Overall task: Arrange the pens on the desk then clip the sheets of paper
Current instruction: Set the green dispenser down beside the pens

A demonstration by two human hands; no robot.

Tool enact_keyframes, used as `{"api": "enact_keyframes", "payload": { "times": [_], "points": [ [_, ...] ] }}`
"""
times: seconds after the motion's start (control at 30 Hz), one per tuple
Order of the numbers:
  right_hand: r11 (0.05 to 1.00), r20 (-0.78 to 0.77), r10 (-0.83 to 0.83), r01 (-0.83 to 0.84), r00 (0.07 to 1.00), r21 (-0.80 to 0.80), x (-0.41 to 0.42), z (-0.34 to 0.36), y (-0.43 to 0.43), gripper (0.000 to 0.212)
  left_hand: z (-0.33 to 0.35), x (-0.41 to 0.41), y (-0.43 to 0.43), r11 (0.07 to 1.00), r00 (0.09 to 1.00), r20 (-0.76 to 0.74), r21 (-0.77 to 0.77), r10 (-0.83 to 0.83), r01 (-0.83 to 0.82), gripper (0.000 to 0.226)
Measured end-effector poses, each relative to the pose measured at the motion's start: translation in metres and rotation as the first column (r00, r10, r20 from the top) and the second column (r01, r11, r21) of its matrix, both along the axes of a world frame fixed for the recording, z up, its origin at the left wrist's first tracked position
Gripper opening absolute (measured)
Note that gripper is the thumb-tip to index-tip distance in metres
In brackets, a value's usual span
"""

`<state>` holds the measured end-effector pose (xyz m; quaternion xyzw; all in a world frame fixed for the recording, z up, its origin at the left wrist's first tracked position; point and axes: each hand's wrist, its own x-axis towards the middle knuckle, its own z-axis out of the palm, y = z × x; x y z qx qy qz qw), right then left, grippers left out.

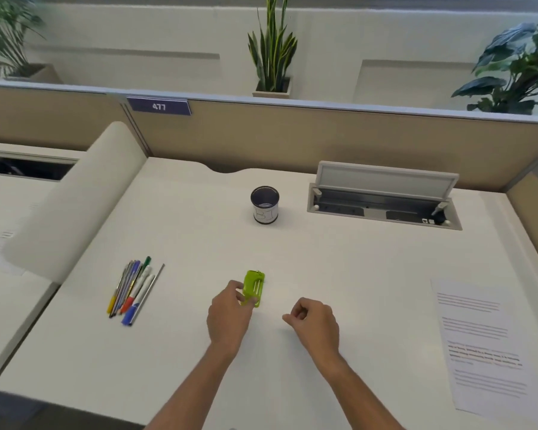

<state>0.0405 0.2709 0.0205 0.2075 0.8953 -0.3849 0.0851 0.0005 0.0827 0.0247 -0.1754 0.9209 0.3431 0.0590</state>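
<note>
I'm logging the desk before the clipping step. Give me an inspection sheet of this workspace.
Surface: white desk, mostly bare.
Job's things: pens bunched side by side at left; green clip near centre; printed sheets at the right edge, unclipped.
Clutter: dark cup, nothing seen inside it.
Grippers: left hand touching the clip, fingers on its near end; right hand loosely curled, holding nothing, apart from the clip.
Cables: nothing seen; socket box has its lid up.
Surroundings: beige partition with sign 477; plants behind.
</note>
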Motion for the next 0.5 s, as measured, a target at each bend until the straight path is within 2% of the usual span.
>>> {"api": "enact_keyframes", "payload": {
  "times": [0.1, 0.23, 0.37, 0.5],
  "points": [
    [0.998, 0.019, 0.059, -0.06, 0.998, 0.027, -0.014, -0.003, -0.011, 0.023, -0.003, -0.017, -0.006, 0.99, 0.997, -0.037, -0.127, -0.065, 0.06, 0.056],
    [0.99, 0.049, 0.138, -0.139, 0.989, 0.024, -0.033, -0.004, -0.02, 0.015, -0.007, -0.042, -0.007, 0.992, 0.995, 0.058, -0.097, -0.076, 0.082, 0.067],
    [0.987, 0.076, 0.161, -0.161, 0.984, 0.0, -0.045, -0.01, -0.029, 0.016, -0.012, -0.058, -0.005, 0.995, 0.991, 0.123, -0.076, -0.054, 0.064, 0.06],
    [0.984, 0.093, 0.164, -0.157, 0.982, -0.083, -0.042, -0.025, -0.032, 0.018, -0.016, -0.064, -0.005, 0.996, 0.989, 0.148, -0.081, -0.03, 0.042, 0.034]
  ]
}}
